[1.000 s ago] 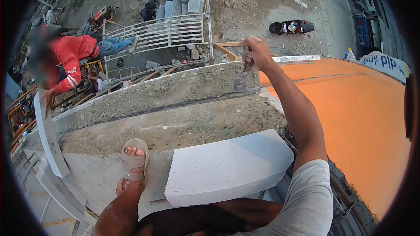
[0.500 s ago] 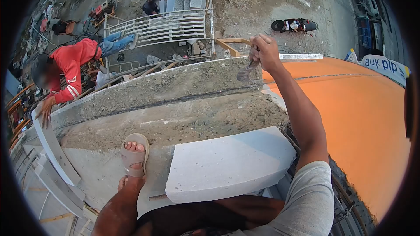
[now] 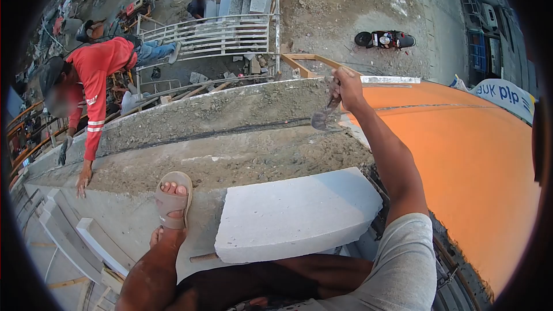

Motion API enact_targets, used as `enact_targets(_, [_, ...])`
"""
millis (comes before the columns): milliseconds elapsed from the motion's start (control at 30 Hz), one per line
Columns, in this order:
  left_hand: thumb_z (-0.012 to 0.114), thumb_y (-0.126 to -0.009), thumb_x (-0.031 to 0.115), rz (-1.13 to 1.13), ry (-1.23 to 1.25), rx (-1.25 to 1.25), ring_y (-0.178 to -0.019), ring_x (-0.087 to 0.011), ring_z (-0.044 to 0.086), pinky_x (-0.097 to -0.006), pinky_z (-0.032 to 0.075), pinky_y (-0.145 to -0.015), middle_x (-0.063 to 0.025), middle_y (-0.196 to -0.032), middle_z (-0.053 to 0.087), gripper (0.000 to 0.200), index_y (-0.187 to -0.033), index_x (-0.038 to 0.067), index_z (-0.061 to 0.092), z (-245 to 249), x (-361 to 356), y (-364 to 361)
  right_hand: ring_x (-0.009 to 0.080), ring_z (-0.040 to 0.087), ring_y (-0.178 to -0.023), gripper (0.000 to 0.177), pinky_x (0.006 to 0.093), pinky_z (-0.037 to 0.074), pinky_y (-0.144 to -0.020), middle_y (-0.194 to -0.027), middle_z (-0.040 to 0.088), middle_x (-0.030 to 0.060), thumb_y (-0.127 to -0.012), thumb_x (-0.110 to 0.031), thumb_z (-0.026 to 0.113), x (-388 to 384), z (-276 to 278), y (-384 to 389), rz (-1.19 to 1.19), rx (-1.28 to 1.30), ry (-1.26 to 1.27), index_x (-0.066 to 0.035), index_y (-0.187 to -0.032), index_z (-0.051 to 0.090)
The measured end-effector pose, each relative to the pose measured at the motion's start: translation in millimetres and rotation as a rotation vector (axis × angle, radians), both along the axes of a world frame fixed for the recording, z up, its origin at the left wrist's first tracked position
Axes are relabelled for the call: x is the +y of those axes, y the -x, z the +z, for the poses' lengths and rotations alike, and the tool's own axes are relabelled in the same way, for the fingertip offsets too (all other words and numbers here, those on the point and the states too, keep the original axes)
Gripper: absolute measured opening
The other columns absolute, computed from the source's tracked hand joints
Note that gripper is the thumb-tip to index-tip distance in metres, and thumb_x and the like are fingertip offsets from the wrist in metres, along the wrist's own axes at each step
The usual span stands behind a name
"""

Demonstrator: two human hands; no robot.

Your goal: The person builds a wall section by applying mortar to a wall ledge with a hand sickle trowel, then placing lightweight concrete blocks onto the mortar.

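My right hand (image 3: 348, 87) is closed round the handle of a small trowel (image 3: 320, 119), its mortar-smeared blade pointing down. The trowel hangs over the far right part of a rough, mortar-covered ledge (image 3: 276, 144). Below my outstretched arm lies a large pale lightweight block (image 3: 299, 213), close in front of my body. A short wooden stick (image 3: 203, 257) pokes out from under the block's left end. My left hand does not show.
At left, a co-worker in a red top (image 3: 98, 69) leans over the ledge, one hand (image 3: 84, 178) on its edge. Pale blocks (image 3: 103, 245) lie below them. My sandalled foot (image 3: 174, 196) rests on the ledge. An orange surface (image 3: 461, 155) slopes off at right; the ground lies far below.
The co-worker has let go of a pale block, which now lies lower, and has a hand on the ledge. My right hand with the trowel has dropped slightly.
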State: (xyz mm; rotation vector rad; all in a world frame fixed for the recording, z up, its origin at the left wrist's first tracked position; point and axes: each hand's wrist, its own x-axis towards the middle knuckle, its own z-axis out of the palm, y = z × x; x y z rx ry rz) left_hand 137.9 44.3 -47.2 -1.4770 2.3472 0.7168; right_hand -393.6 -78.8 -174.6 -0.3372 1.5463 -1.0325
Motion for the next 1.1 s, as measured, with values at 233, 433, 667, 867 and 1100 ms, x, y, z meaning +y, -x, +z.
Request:
enact_targets(233, [0.051,-0.084,-0.005,-0.014,0.0,0.028,-0.139,-0.0338,0.034,-0.0428,0.024,-0.117,-0.0181,-0.15,0.037,0.073,-0.152,0.005,0.028,1,2,-3,0.0122,0.041,-0.041,0.024,0.0312,0.04,-0.044,-0.054,0.043,0.0008,-0.089,-0.016,0.06,-29,34,-11,0.147,-0.001,0.006,-0.006,-0.072,0.047])
enact_targets(433, [0.051,-0.084,-0.005,-0.009,0.021,0.034,-0.139,-0.0346,0.034,-0.0437,0.024,-0.117,-0.0185,-0.149,0.037,0.072,-0.152,0.005,0.028,11,0,7,0.0115,0.042,-0.04,0.021,0.0306,0.039,-0.041,-0.053,0.043,-0.0005,-0.089,-0.016,0.062,17,-18,10,0.107,0.003,-0.053,-0.005,-0.074,0.051])
enact_targets(667, [0.05,-0.084,-0.005,-0.026,0.03,0.069,-0.139,-0.0356,0.034,-0.0447,0.024,-0.117,-0.019,-0.149,0.037,0.071,-0.151,0.004,0.029,25,32,-8,0.0107,0.042,-0.042,0.02,0.0299,0.039,-0.042,-0.053,0.043,-0.0003,-0.088,-0.018,0.06,-24,6,-14,0.186,0.04,0.0,-0.003,-0.075,0.055])
enact_targets(867, [0.05,-0.084,-0.006,-0.029,0.057,0.076,-0.138,-0.0365,0.034,-0.0456,0.024,-0.116,-0.0195,-0.148,0.037,0.071,-0.151,0.004,0.029,39,33,-3,0.0106,0.042,-0.042,0.017,0.0291,0.039,-0.042,-0.055,0.044,-0.0005,-0.089,-0.018,0.058,18,-26,7,0.074,-0.029,-0.065,-0.003,-0.082,0.055])
enact_targets(1100, [0.05,-0.084,-0.006,-0.053,0.063,0.112,-0.138,-0.0374,0.034,-0.0467,0.024,-0.116,-0.02,-0.148,0.037,0.07,-0.151,0.003,0.029,24,11,2,0.0109,0.042,-0.042,0.022,0.0296,0.039,-0.042,-0.054,0.042,-0.0007,-0.089,-0.018,0.06,-25,2,3,0.087,0.033,-0.002,-0.006,-0.074,0.05])
